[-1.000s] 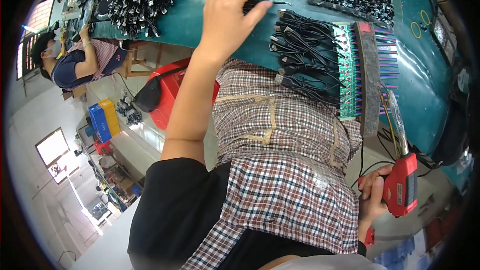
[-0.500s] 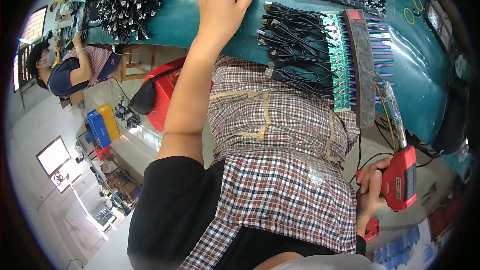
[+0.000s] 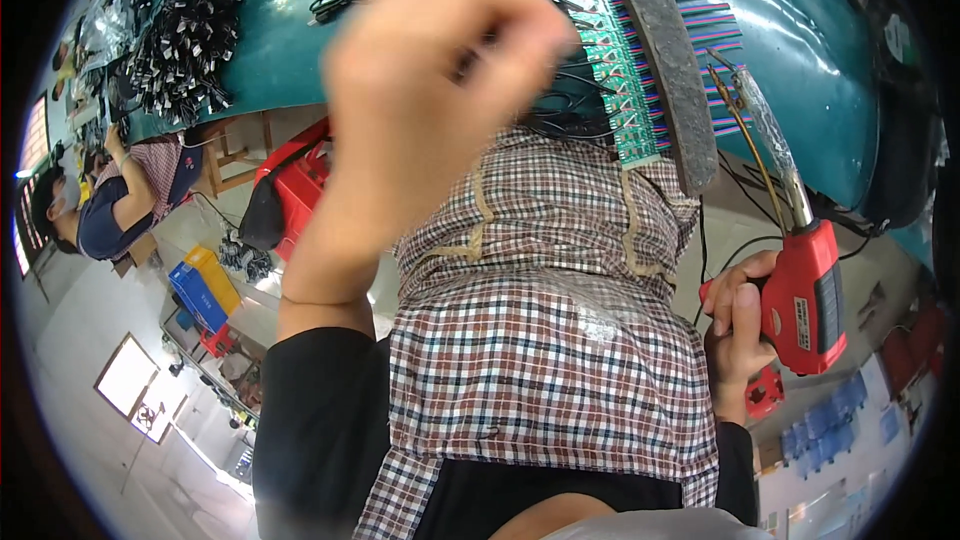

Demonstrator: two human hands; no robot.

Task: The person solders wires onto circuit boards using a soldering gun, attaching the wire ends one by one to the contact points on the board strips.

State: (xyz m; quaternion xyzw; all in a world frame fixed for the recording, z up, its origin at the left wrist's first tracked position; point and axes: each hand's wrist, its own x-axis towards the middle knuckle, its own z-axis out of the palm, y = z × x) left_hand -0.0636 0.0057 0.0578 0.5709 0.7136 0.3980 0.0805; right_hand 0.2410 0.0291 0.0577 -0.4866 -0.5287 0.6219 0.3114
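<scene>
My left hand (image 3: 430,80) is raised over the table's near edge, blurred by motion. Its fingers look bent, but the smear hides whether anything is between them. Beyond it on the table lies a looped black cable (image 3: 345,0). Partly behind the hand, black cables (image 3: 575,90) run to a row of green circuit boards (image 3: 612,70). A dark, worn bar (image 3: 660,60) lies across the coloured wires (image 3: 705,5) on the boards' right side. Low at the right, my right hand (image 3: 742,325) grips a red soldering gun (image 3: 800,300), its tip pointing up near the wire ends.
A heap of black cables (image 3: 185,45) covers the far left of the green table (image 3: 285,50). Another person (image 3: 120,185) works at the left. Red stools (image 3: 300,185) and blue and yellow crates (image 3: 205,285) stand on the floor. Dark leads (image 3: 735,180) hang below the table edge.
My left hand has come back from the far table, nearer to me, and has left the cable it was at. The view has shifted, moving the boards up and left. My right hand keeps the soldering gun.
</scene>
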